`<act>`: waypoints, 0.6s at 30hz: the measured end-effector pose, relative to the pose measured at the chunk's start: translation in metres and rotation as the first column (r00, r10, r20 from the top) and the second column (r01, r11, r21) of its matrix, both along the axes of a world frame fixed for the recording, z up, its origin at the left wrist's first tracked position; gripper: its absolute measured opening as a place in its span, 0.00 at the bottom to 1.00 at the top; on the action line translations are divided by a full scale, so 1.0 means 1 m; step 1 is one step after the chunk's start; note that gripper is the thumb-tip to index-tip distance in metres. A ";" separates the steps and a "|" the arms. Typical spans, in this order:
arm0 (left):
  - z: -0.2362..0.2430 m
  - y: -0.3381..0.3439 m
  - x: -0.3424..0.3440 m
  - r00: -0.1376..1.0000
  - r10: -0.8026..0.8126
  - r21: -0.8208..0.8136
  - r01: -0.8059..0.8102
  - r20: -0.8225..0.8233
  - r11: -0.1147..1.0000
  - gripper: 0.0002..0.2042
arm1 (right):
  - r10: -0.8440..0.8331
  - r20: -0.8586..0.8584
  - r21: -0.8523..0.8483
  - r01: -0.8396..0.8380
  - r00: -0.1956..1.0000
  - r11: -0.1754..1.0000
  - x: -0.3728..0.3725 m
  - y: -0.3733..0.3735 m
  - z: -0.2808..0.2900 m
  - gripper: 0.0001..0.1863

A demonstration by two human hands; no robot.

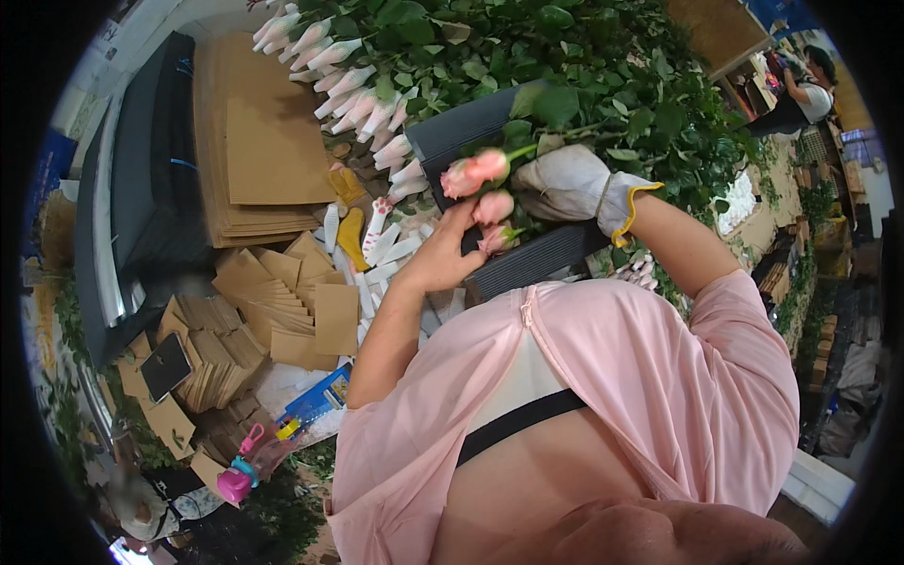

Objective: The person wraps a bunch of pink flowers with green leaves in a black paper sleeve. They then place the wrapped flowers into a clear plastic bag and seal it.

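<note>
In the head view, the pink roses [476, 174] lie just left of the gloved right hand [563, 184], whose hold I cannot tell, and the left hand [438, 256], loosely spread at their other side, should steady them softly without squeezing.

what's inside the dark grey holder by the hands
Pink roses lie in the dark grey holder, their heads beside the left hand. The gloved right hand hides whatever lies beneath it; the holder's floor is mostly covered by flowers and hands.

No readable text anywhere.
</note>
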State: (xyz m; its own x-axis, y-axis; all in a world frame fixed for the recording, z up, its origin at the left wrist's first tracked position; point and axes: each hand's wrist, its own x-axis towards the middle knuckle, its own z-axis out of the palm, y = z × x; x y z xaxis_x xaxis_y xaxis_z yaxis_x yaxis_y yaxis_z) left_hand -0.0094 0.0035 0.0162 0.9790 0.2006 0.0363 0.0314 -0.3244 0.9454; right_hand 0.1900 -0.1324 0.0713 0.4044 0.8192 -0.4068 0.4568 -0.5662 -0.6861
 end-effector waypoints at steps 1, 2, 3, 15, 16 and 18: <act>0.016 -0.001 0.002 0.995 -0.057 -0.162 0.043 -0.085 0.986 0.36 | 0.234 0.330 -0.007 -0.245 0.915 0.969 0.001 0.003 0.007 0.07; 0.015 -0.008 -0.002 0.991 0.099 -0.157 -0.112 -0.086 0.981 0.37 | 0.477 0.621 -0.179 -0.480 0.622 0.859 -0.016 0.010 0.048 0.07; 0.014 -0.013 0.002 0.980 0.178 -0.002 -0.179 -0.085 0.984 0.36 | 0.569 0.570 -0.319 -0.479 0.592 0.818 -0.021 0.018 0.054 0.07; 0.015 -0.016 0.003 0.985 0.077 0.226 -0.110 0.153 0.968 0.30 | 0.282 0.751 0.039 -0.467 0.597 0.884 -0.029 -0.004 0.113 0.15; 0.014 -0.016 0.005 0.984 0.068 0.230 -0.105 0.163 0.968 0.30 | 0.205 0.808 0.066 -0.430 0.553 0.901 -0.031 0.004 0.104 0.14; 0.008 -0.015 0.007 0.993 0.079 0.169 -0.092 0.082 0.981 0.29 | 0.238 0.822 0.035 -0.464 0.517 0.885 -0.021 0.025 0.084 0.13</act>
State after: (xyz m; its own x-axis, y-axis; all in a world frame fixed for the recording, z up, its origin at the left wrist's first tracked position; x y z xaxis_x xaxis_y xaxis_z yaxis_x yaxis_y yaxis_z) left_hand -0.0020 -0.0110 0.0238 0.9516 0.2679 0.1504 -0.0028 -0.4820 0.8762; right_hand 0.1692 -0.1069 0.1555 0.1220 0.9840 0.1298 0.9924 -0.1186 -0.0337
